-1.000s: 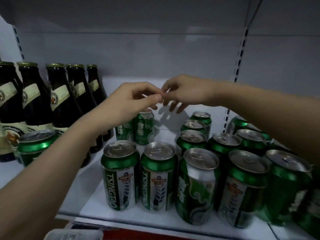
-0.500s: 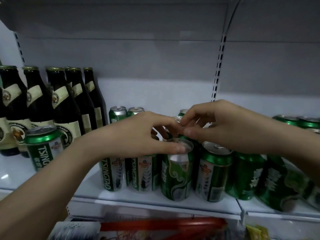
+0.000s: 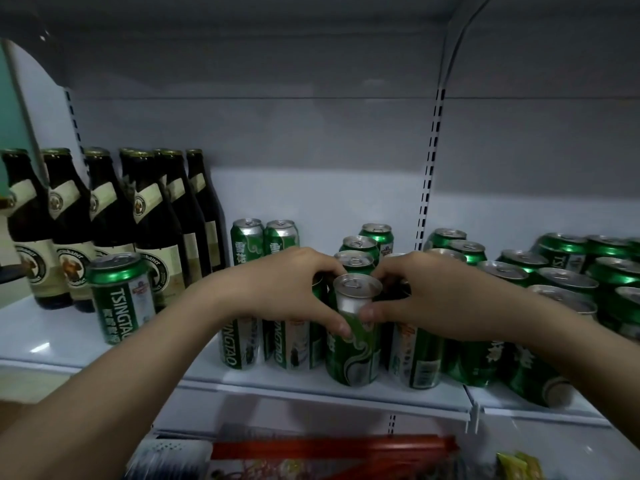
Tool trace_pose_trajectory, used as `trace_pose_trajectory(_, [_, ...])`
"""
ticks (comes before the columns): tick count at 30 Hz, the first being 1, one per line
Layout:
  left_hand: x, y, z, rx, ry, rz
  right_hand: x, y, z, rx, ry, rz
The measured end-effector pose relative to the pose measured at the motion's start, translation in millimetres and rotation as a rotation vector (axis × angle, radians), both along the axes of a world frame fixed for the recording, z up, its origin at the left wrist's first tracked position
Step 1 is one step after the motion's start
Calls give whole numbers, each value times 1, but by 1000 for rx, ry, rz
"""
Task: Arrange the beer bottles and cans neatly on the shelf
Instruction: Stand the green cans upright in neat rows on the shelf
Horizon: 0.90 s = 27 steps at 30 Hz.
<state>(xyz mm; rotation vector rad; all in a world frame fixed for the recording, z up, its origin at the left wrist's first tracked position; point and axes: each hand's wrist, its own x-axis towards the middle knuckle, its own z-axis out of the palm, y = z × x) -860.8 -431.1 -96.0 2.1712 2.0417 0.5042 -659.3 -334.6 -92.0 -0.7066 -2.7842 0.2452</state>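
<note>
A green swirl-patterned can (image 3: 353, 355) stands at the front edge of the white shelf (image 3: 62, 341). My left hand (image 3: 287, 289) grips it from the left and my right hand (image 3: 429, 299) from the right, thumbs meeting on its upper front. Several green Tsingtao cans (image 3: 294, 348) stand beside and behind it. A lone Tsingtao can (image 3: 121, 296) stands further left, in front of several dark beer bottles (image 3: 152, 223) with cream labels.
More green cans (image 3: 561, 271) crowd the shelf's right section past a slotted upright (image 3: 429, 168). Two swirl cans (image 3: 263, 240) stand at the back. One can (image 3: 533, 375) at the front right leans. Red packaging (image 3: 329, 448) lies on the shelf below.
Both hands came down from above the rear cans to the front row and closed around the swirl-patterned can. The view pulled back and lower.
</note>
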Motion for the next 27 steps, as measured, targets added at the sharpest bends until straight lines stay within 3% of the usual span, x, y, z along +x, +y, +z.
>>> trace_pose_trajectory(6, [1,4,7,23,-28,-24,-2,1,5,-76,74,4])
trace_pose_trajectory(10, [-4,0,29,126,-177,-37,0,-1,23,-131,265,3])
trace_pose_trajectory(16, [-2,-1,57,262,-587,-78,-8,6,50,-529,652,170])
trace_pose_trajectory(18, [1,2,63,331,-647,-60,-13,10,59,-652,719,210])
trace_pose_trajectory(23, [-3,11,75,491,-672,41,-32,20,78,-757,742,234])
trace_pose_trajectory(27, [-16,23,79,556,-689,91,-52,24,90,-695,693,175])
